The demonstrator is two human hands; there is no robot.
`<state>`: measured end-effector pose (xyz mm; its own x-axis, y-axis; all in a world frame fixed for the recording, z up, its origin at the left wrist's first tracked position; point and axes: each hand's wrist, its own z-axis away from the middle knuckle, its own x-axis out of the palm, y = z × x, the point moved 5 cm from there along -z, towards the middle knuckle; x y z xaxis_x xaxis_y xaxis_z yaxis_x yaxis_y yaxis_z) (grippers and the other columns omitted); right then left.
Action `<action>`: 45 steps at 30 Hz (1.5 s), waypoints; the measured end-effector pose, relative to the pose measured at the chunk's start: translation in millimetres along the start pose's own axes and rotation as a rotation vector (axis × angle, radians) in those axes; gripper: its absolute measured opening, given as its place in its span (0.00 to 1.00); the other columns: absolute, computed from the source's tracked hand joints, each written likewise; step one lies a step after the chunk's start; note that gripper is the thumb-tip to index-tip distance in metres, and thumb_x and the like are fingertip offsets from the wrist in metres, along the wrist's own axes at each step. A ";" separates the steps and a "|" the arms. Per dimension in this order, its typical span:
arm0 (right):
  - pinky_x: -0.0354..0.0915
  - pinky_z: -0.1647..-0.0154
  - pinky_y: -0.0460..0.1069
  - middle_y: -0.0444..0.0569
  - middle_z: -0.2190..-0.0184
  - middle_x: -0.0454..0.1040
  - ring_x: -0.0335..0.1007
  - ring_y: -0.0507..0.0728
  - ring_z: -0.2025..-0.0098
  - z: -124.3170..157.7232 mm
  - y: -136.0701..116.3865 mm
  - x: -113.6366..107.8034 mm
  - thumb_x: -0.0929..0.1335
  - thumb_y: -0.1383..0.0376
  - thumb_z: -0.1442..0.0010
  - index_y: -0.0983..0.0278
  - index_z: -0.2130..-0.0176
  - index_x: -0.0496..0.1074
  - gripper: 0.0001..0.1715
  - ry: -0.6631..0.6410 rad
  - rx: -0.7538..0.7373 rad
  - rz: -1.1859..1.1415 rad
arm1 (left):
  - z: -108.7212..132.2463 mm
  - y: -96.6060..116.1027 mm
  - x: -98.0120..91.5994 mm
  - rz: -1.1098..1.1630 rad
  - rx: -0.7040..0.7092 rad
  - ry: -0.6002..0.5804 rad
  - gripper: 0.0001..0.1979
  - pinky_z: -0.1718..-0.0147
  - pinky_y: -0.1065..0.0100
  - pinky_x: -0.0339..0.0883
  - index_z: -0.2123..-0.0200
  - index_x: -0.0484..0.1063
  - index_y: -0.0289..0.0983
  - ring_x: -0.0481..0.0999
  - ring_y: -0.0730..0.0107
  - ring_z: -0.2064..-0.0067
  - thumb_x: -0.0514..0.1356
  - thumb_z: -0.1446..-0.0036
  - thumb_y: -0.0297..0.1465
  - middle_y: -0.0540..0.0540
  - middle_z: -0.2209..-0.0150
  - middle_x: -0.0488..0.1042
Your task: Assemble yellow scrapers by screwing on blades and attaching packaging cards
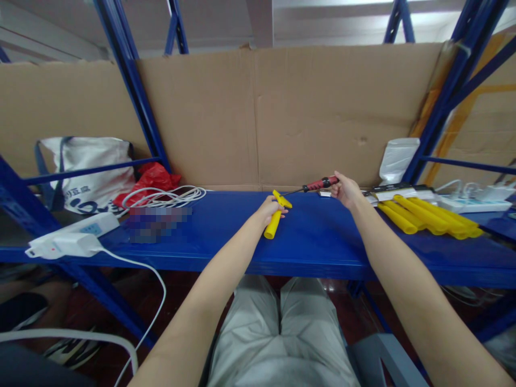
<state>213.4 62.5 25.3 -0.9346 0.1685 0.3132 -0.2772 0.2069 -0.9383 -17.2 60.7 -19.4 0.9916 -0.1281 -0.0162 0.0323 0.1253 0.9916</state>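
Slightly right of centre, over the blue shelf, my left hand point(271, 209) is closed around a yellow tube-shaped piece point(273, 224) with a wider, angled head at its upper end. My right hand point(345, 189) grips the end of a red and black screwdriver point(320, 184). Its dark shaft runs left, and the tip reaches the yellow head. Whether the tip sits in a screw is too small to tell. My left fingers cover the middle of the yellow piece.
Several yellow tubes point(427, 216) lie at the right. White power strips stand at left point(76, 236) and far right point(475, 203). A coiled white cable point(169, 196), red plastic bag point(151, 180) and canvas bag point(92, 172) are on the left. Cardboard point(306, 113) closes off the back.
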 end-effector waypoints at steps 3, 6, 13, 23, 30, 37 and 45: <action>0.55 0.86 0.41 0.39 0.88 0.61 0.56 0.46 0.86 3.1 -3.9 2.6 0.65 0.59 0.40 0.63 0.72 0.64 0.13 -0.018 -0.038 -0.049 | 0.0 -0.1 0.2 -0.005 -0.003 0.004 0.29 0.78 0.75 0.67 0.46 0.54 0.37 0.77 0.72 0.70 0.51 0.49 0.11 0.38 0.55 0.73; 0.61 0.81 0.41 0.40 0.81 0.69 0.64 0.47 0.81 6.6 -9.0 6.3 0.64 0.65 0.39 0.63 0.71 0.64 0.09 -0.027 -0.106 -0.104 | -0.5 -0.3 0.6 -0.002 -0.005 0.001 0.28 0.77 0.75 0.67 0.47 0.55 0.37 0.78 0.71 0.70 0.53 0.50 0.12 0.39 0.56 0.74; 0.58 0.84 0.40 0.36 0.84 0.63 0.59 0.45 0.84 3.1 -7.5 4.9 0.71 0.60 0.47 0.62 0.74 0.61 0.16 -0.043 -0.142 -0.077 | -0.8 -0.7 0.3 0.002 -0.018 -0.002 0.28 0.77 0.75 0.67 0.47 0.55 0.38 0.78 0.71 0.70 0.53 0.49 0.12 0.39 0.56 0.74; 0.53 0.88 0.41 0.35 0.92 0.53 0.51 0.46 0.89 -3.9 -2.3 0.4 0.70 0.55 0.46 0.62 0.74 0.63 0.16 -0.012 -0.096 -0.053 | 1.8 0.2 1.3 -0.003 -0.011 0.002 0.28 0.78 0.75 0.67 0.47 0.56 0.37 0.78 0.72 0.71 0.53 0.49 0.12 0.40 0.56 0.74; 0.63 0.81 0.42 0.42 0.81 0.71 0.69 0.49 0.79 2.7 -5.6 4.1 0.66 0.63 0.41 0.63 0.72 0.65 0.09 -0.038 -0.076 -0.074 | 1.8 0.3 1.2 0.007 -0.016 -0.002 0.29 0.78 0.75 0.68 0.46 0.55 0.38 0.78 0.71 0.71 0.53 0.49 0.12 0.38 0.54 0.73; 0.58 0.85 0.41 0.37 0.85 0.62 0.59 0.46 0.85 -3.2 -0.7 -2.3 0.72 0.57 0.48 0.62 0.75 0.60 0.18 -0.025 -0.099 -0.040 | 3.2 0.9 1.8 -0.001 -0.013 0.003 0.29 0.78 0.75 0.67 0.45 0.55 0.37 0.77 0.72 0.72 0.52 0.49 0.12 0.39 0.55 0.74; 0.52 0.88 0.41 0.35 0.91 0.54 0.51 0.46 0.88 -3.8 -1.7 0.9 0.71 0.56 0.49 0.62 0.75 0.62 0.17 0.008 -0.115 -0.031 | 0.6 0.1 1.8 -0.008 -0.009 -0.004 0.28 0.78 0.74 0.66 0.45 0.55 0.36 0.76 0.73 0.73 0.51 0.49 0.12 0.39 0.55 0.74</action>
<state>214.0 66.0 27.7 -0.9241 0.1680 0.3432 -0.2779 0.3211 -0.9054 -15.5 59.9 -19.3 0.9909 -0.1328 -0.0231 0.0409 0.1330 0.9903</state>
